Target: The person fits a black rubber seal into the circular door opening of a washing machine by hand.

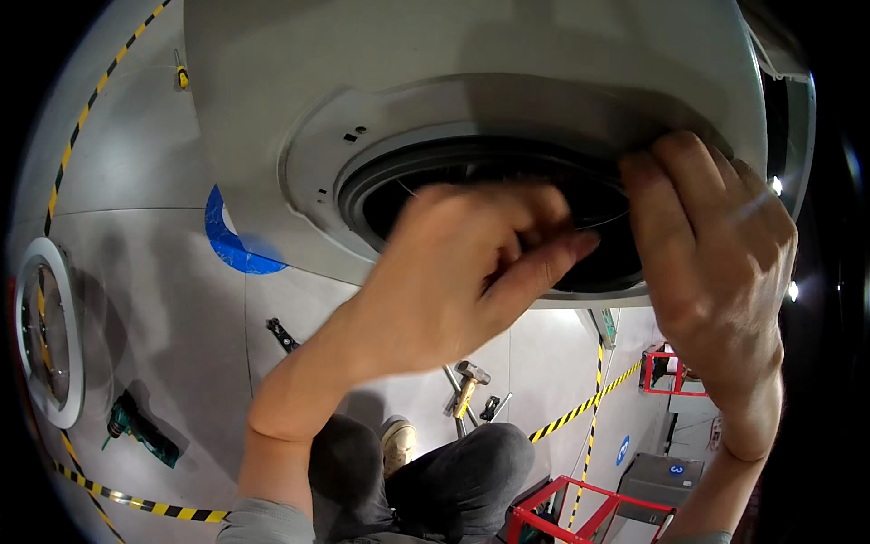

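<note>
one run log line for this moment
left hand: blurred, in front of black gasket | right hand: at gasket's right edge | floor: hammer, dark green drill

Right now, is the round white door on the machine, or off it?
Off: the door lies at left, apart from the machine, whose opening is uncovered.

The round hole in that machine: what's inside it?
Inside the round hole it's mostly dark, with a thin curved line, maybe wire. A black ring lines its edge. The left hand covers the middle, the right hand the right side; what's behind them is hidden.
</note>
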Available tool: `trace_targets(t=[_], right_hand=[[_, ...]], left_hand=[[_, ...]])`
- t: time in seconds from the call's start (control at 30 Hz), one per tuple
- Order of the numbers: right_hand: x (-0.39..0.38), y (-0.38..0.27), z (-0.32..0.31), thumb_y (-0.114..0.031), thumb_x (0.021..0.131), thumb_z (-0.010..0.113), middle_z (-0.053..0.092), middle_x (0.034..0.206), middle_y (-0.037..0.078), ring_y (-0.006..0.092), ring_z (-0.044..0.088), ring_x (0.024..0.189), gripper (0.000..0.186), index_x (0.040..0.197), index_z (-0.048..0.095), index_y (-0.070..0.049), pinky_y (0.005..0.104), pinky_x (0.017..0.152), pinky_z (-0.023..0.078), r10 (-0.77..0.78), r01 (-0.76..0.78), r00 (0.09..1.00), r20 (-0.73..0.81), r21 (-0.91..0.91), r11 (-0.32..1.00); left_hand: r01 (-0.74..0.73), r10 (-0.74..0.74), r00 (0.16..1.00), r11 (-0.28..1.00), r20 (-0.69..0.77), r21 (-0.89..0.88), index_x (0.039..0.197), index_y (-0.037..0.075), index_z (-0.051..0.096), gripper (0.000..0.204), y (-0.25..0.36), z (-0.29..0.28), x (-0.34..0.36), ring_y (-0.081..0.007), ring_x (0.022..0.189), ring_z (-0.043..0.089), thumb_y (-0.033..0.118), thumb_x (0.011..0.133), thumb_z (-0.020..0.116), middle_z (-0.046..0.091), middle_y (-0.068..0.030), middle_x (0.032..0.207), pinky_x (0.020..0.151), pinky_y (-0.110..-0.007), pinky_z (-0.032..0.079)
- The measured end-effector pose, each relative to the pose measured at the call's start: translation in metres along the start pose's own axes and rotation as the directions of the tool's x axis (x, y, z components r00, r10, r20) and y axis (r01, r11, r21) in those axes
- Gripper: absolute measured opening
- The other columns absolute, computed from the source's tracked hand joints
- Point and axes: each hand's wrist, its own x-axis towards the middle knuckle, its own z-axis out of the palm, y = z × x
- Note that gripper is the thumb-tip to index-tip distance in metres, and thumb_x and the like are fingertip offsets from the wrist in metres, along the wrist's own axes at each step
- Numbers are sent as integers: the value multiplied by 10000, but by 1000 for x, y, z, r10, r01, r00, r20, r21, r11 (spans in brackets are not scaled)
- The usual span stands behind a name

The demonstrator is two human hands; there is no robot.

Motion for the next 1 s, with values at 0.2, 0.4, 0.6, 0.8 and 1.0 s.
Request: trace_targets(t=[0.2, 0.4, 0.6, 0.8, 1.0], right_hand=[[1, 1, 4, -18, 747, 701, 642, 923, 113, 251, 668, 734, 207, 941, 649, 34, 367, 626, 540, -21, 18, 997, -70, -52, 998], [1, 2, 5, -12, 752, 715, 623, 911, 77, 245, 672, 752, 188, 929, 652, 0, 365, 675, 546, -11, 7, 998, -61, -66, 998], [-1, 5, 10, -9, 782, 729, 629, 889, 75, 210, 673, 712, 148, 908, 653, -1, 342, 632, 550, -41, 29, 993, -110, -108, 994], [-4, 6, 19, -6, 795, 721, 634, 886, 73, 197, 676, 707, 117, 883, 644, -7, 340, 618, 555, -59, 38, 985, -164, -129, 991], [-7, 8, 21, -30, 756, 776, 630, 887, 64, 201, 685, 727, 191, 902, 653, -17, 346, 614, 567, -52, 33, 973, -223, -88, 996]], left_hand=[[-347, 632, 765, 565, -123, 748, 960, -15, 669, 252, 8, -30, 21, -312, 736, 634, -116, 730, 690, 635, -125, 889, 648, -368, 510], [-343, 556, 827, 381, 83, 859, 866, 2, 642, 83, 23, -34, 25, -321, 776, 633, 25, 797, 682, 594, -105, 860, 648, -427, 492], [-379, 519, 825, 210, 226, 901, 895, 30, 667, 76, 31, -41, 28, -321, 763, 633, 93, 874, 628, 611, -97, 863, 641, -407, 507], [-447, 506, 806, 181, 307, 876, 900, 24, 664, 85, 38, -39, 34, -283, 746, 649, 104, 895, 637, 617, -91, 876, 614, -387, 510], [-453, 547, 761, 65, 348, 889, 945, 16, 667, 91, 25, -44, 36, -226, 759, 671, 81, 884, 652, 635, -86, 969, 632, -343, 534]])
